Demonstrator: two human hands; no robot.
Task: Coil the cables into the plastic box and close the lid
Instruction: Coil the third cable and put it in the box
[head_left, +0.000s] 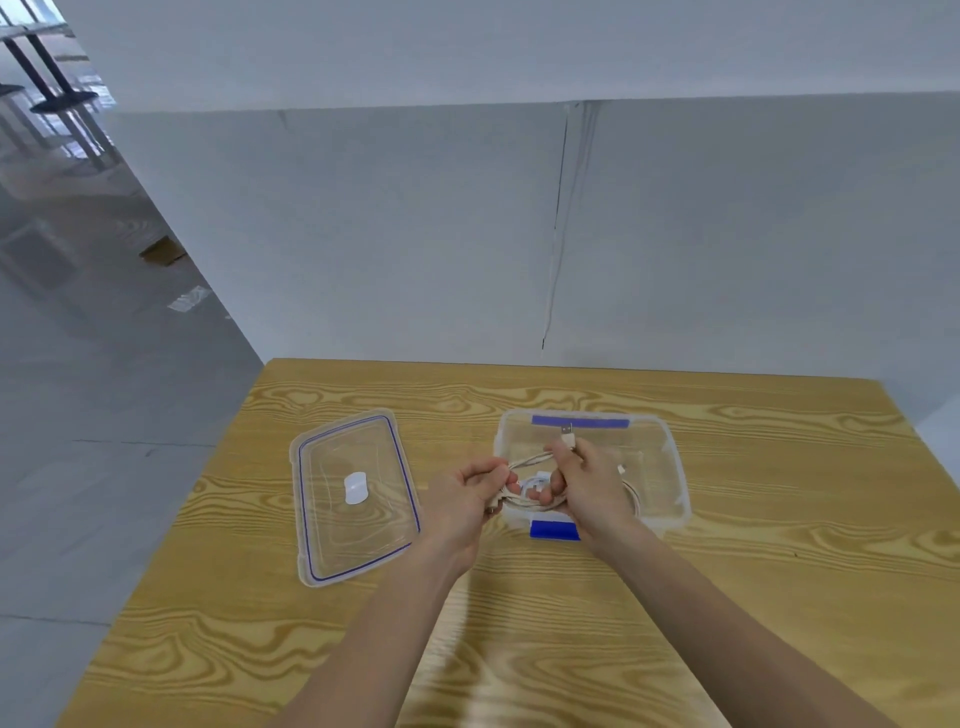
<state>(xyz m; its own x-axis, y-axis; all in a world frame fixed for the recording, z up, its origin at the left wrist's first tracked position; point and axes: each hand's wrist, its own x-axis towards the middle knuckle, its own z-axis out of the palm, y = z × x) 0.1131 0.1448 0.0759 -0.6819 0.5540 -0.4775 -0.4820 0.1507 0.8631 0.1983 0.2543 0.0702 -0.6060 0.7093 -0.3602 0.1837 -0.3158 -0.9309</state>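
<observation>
Above the bench (545, 649), centre frame, the left hand (467, 501) grip pinches the coiled cable (524, 501) at its left end. The right hand (589, 486) grip is curled round loops and plug. The coil's long axis runs left-to-right over the open plastic box (675, 467), at its near-left corner, with the right hand nearer. The lid (358, 519) lies to the left.

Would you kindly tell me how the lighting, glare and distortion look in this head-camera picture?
Head view: soft, even light with hardly any shadows; a pale sheen on the table near the bottom edge; the wide lens splays the table's sides; the white cable looks slightly soft; wood grain shows through the clear lid and box.
</observation>
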